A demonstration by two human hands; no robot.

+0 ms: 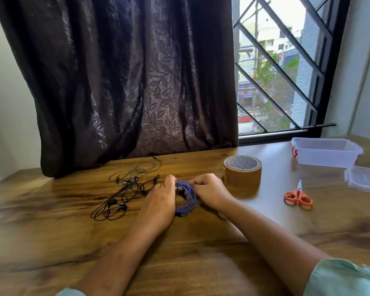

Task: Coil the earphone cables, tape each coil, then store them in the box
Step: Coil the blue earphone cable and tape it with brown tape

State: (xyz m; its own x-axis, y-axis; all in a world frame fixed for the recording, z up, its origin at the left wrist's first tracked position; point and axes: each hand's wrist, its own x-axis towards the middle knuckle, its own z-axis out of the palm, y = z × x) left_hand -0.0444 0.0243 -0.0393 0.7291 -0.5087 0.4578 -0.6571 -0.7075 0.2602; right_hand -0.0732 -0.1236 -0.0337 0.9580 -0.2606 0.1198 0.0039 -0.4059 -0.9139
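Right now, from my remote seat, both hands sit at the centre of the frame around the blue cable coil (185,198): the left hand (158,201) is curled against its left side and the right hand (209,192) pinches its upper right edge, fingers closed on the loops, so the coil rests on the wooden table (51,231) between them. As I judge it, the main risk is the coil springing loose; no tape is on it yet that I can see, and either hand must let go to reach the tape roll (242,169), which stands just beyond the right hand. One-handed, the loops could slip and fan out. Cutting tape needs the scissors (298,196), well apart toward the right, another stretch away. The black earphones (118,205) and the grey earphones (132,173) lie tangled left of centre, close enough for a loose end to snag. The box (326,152) waits open at the right edge, its lid (364,182) beside it.
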